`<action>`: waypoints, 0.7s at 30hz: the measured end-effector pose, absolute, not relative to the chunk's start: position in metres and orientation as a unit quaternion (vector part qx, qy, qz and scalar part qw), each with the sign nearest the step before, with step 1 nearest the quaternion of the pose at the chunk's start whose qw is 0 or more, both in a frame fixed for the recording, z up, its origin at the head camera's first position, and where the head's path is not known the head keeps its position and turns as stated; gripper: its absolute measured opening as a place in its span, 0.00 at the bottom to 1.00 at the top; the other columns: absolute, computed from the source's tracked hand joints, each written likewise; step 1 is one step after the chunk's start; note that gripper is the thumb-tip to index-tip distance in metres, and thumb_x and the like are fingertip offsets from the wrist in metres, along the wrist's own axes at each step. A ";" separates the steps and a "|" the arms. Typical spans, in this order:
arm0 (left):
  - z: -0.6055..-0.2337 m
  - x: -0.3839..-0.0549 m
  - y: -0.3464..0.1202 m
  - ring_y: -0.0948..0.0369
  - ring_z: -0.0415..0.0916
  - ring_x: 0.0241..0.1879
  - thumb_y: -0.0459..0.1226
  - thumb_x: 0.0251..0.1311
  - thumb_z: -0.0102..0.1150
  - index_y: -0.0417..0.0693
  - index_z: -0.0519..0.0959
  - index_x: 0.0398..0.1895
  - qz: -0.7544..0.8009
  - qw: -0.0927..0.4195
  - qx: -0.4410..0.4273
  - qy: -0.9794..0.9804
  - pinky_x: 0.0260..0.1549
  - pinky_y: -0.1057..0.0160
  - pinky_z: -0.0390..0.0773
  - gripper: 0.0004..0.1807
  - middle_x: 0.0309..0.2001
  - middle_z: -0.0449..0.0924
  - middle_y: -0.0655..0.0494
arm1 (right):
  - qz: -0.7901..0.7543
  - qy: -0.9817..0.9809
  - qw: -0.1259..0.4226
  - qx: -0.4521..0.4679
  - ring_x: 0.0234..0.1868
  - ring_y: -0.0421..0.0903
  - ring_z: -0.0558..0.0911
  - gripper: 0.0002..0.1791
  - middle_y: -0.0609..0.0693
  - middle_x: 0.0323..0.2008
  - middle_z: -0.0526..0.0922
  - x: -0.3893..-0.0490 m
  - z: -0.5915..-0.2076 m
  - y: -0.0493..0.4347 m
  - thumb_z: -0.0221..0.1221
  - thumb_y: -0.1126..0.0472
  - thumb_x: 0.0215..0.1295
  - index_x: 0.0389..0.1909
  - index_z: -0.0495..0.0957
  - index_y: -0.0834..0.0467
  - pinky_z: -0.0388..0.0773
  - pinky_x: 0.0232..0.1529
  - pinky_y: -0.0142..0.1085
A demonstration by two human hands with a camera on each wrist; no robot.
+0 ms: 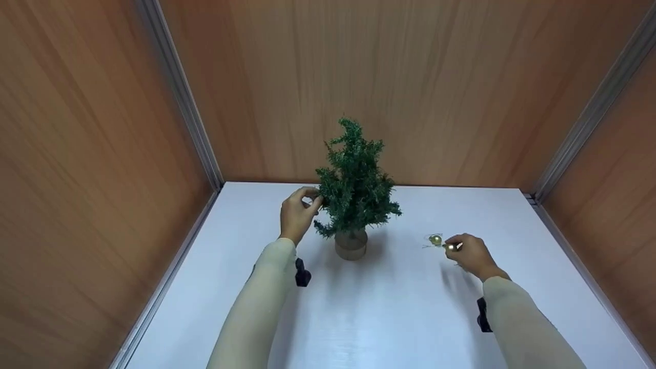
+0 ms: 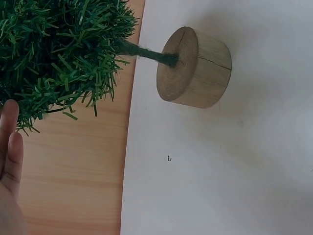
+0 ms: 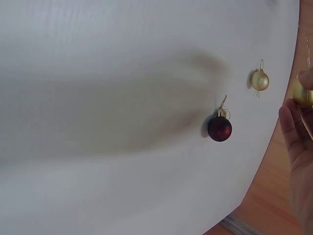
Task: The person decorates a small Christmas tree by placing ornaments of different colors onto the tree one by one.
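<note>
A small artificial Christmas tree [image 1: 353, 189] stands upright on a round wooden base [image 2: 210, 73]. My left hand [image 1: 297, 212] pinches a branch tip at the tree's left side between thumb and index finger; in the left wrist view only its outer fingers [image 2: 14, 152] show, beside the foliage. Over to the right, my right hand [image 1: 474, 255] holds a gold bauble [image 3: 300, 93] with a thin loop of gold thread, above the table. Below it, a second gold bauble [image 3: 260, 81] and a dark red bauble [image 3: 219, 129] lie on the table. In the head view my right hand hides the red one.
The white table [image 1: 389, 312] is enclosed by wood-grain panels [image 1: 435, 92] at the back and both sides. Grey metal posts [image 1: 189, 102] run up the corners. A small dark curved mark [image 2: 169, 158] lies on the white surface near the base.
</note>
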State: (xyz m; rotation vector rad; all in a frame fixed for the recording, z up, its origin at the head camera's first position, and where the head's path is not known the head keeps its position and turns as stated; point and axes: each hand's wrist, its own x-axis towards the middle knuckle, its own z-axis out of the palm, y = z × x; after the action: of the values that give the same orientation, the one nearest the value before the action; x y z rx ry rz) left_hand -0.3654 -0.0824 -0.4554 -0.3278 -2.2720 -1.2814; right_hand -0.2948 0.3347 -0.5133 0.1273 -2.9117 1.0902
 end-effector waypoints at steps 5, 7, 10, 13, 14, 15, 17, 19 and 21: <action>-0.457 -0.366 -0.084 0.72 0.73 0.19 0.43 0.56 0.59 0.58 0.78 0.40 -0.462 0.257 -0.115 -0.841 0.20 0.69 0.74 0.08 0.30 0.76 0.68 | 0.343 -0.939 0.019 0.034 0.36 0.48 0.77 0.15 0.55 0.38 0.76 -0.297 -0.505 0.335 0.59 0.63 0.57 0.45 0.76 0.64 0.75 0.33 0.37; -0.458 -0.365 -0.084 0.73 0.73 0.19 0.44 0.56 0.59 0.59 0.78 0.40 -0.460 0.257 -0.113 -0.842 0.20 0.70 0.74 0.08 0.30 0.75 0.68 | 0.344 -0.938 0.018 0.032 0.36 0.48 0.77 0.15 0.56 0.38 0.76 -0.297 -0.502 0.336 0.58 0.64 0.57 0.45 0.76 0.64 0.75 0.33 0.37; -0.459 -0.365 -0.085 0.72 0.73 0.19 0.43 0.56 0.59 0.60 0.78 0.39 -0.463 0.256 -0.111 -0.842 0.20 0.69 0.74 0.08 0.30 0.75 0.68 | 0.350 -0.936 0.012 0.028 0.37 0.49 0.77 0.15 0.56 0.39 0.76 -0.297 -0.497 0.337 0.57 0.64 0.58 0.46 0.76 0.64 0.75 0.32 0.37; -0.459 -0.366 -0.085 0.72 0.73 0.19 0.43 0.56 0.59 0.59 0.78 0.39 -0.463 0.257 -0.110 -0.841 0.20 0.69 0.74 0.08 0.31 0.76 0.68 | 0.348 -0.937 0.015 0.026 0.38 0.49 0.77 0.16 0.56 0.40 0.76 -0.297 -0.493 0.340 0.57 0.63 0.58 0.47 0.75 0.64 0.76 0.32 0.37; -0.459 -0.366 -0.085 0.72 0.73 0.19 0.43 0.56 0.59 0.59 0.78 0.39 -0.462 0.258 -0.110 -0.841 0.20 0.69 0.74 0.08 0.31 0.76 0.68 | 0.348 -0.937 0.019 0.028 0.38 0.49 0.77 0.16 0.56 0.40 0.76 -0.297 -0.492 0.341 0.57 0.63 0.58 0.47 0.75 0.64 0.76 0.33 0.37; -0.459 -0.366 -0.085 0.72 0.73 0.19 0.43 0.56 0.59 0.59 0.78 0.39 -0.461 0.259 -0.109 -0.842 0.21 0.70 0.74 0.08 0.31 0.76 0.68 | 0.345 -0.938 0.025 0.032 0.38 0.50 0.77 0.16 0.57 0.40 0.76 -0.298 -0.491 0.343 0.57 0.63 0.58 0.47 0.75 0.64 0.76 0.33 0.36; -0.459 -0.366 -0.085 0.72 0.73 0.19 0.43 0.56 0.59 0.59 0.78 0.39 -0.460 0.260 -0.109 -0.842 0.20 0.70 0.74 0.08 0.31 0.76 0.68 | 0.339 -0.939 0.040 0.039 0.38 0.49 0.77 0.15 0.56 0.39 0.76 -0.299 -0.488 0.345 0.58 0.63 0.57 0.46 0.76 0.64 0.76 0.34 0.36; -0.459 -0.366 -0.086 0.72 0.73 0.18 0.42 0.56 0.59 0.59 0.78 0.39 -0.460 0.261 -0.108 -0.842 0.20 0.70 0.74 0.08 0.31 0.76 0.68 | 0.335 -0.939 0.052 0.049 0.38 0.50 0.77 0.15 0.56 0.38 0.77 -0.300 -0.485 0.347 0.58 0.63 0.57 0.46 0.76 0.64 0.76 0.34 0.37; -0.459 -0.365 -0.086 0.72 0.73 0.18 0.42 0.56 0.59 0.58 0.78 0.39 -0.460 0.262 -0.108 -0.842 0.20 0.70 0.74 0.08 0.31 0.76 0.68 | 0.332 -0.940 0.061 0.054 0.37 0.49 0.77 0.15 0.55 0.37 0.77 -0.301 -0.482 0.348 0.58 0.62 0.58 0.45 0.77 0.64 0.76 0.34 0.37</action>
State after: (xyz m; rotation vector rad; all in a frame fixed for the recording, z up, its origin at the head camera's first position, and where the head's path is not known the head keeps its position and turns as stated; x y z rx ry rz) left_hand -0.3653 -0.0856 -0.4595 -0.2916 -2.2775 -1.2444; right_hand -0.3013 0.3478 -0.4815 0.1624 -2.8429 1.0037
